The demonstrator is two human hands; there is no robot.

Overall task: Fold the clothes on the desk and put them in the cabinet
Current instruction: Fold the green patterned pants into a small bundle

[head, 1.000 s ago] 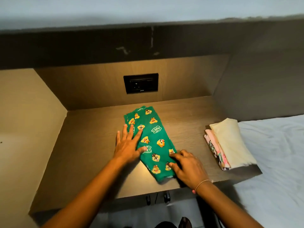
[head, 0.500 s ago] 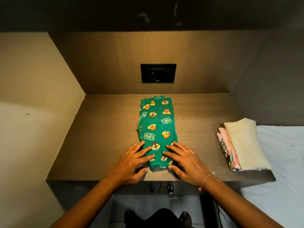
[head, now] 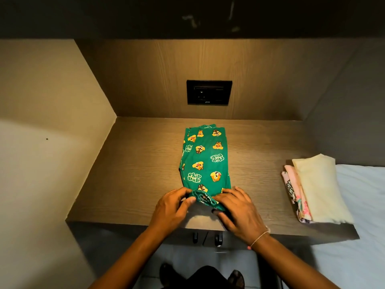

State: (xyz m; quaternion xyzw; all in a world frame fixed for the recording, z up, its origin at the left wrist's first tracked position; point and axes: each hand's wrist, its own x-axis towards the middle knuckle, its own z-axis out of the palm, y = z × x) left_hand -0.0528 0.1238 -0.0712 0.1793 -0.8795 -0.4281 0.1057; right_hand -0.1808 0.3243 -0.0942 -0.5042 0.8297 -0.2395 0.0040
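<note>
Green pants [head: 205, 159] printed with cartoon chipmunks lie folded lengthwise in a narrow strip on the wooden desk [head: 137, 174], running from the back towards me. My left hand [head: 173, 207] and my right hand [head: 237, 211] both pinch the near end of the pants, its elastic waistband bunched and lifted a little off the desk. At the desk's right end sits a stack of folded clothes [head: 316, 188], cream on top and pink prints beneath.
A black socket panel [head: 209, 92] is set in the back wall of the wooden alcove. Beige wall closes the left side. A bed with a white sheet [head: 358, 215] adjoins the desk on the right. My feet show below the desk's edge.
Both hands slid down to the near end of the pants, then went from lying flat on it to pinching and lifting the waistband. The camera moved closer and squared up to the desk.
</note>
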